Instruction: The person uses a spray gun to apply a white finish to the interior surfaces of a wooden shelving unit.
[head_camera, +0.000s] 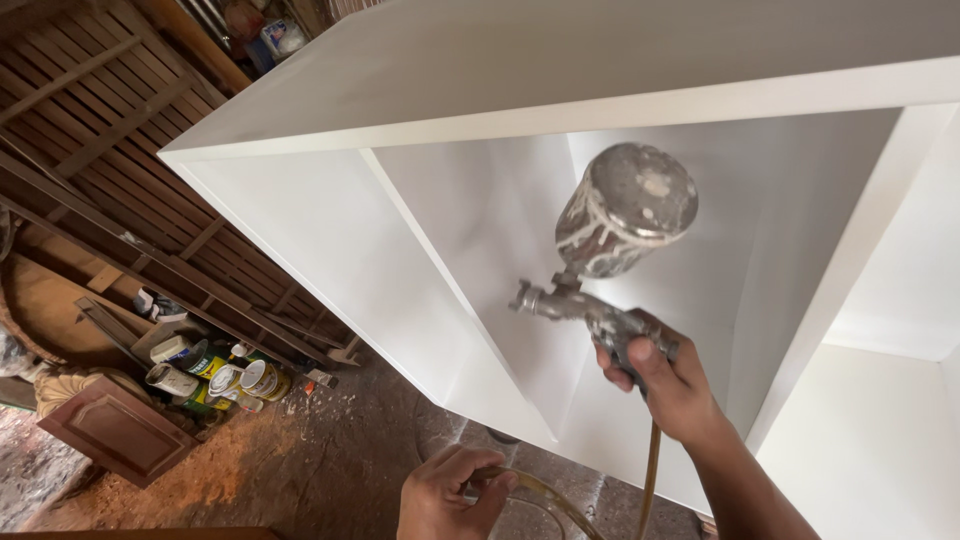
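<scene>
My right hand grips the handle of a metal spray gun with a paint-crusted cup on top. Its nozzle points left into the open compartment of a big white cabinet. A yellowish air hose drops from the gun's handle and loops down to my left hand, which is closed around it near the bottom edge of the view. The cabinet's inner panels look evenly white.
Several paint cans stand on the dusty floor at the left, next to a brown wooden panel door. Wooden slat frames lean behind them. Sawdust covers the floor below the cabinet.
</scene>
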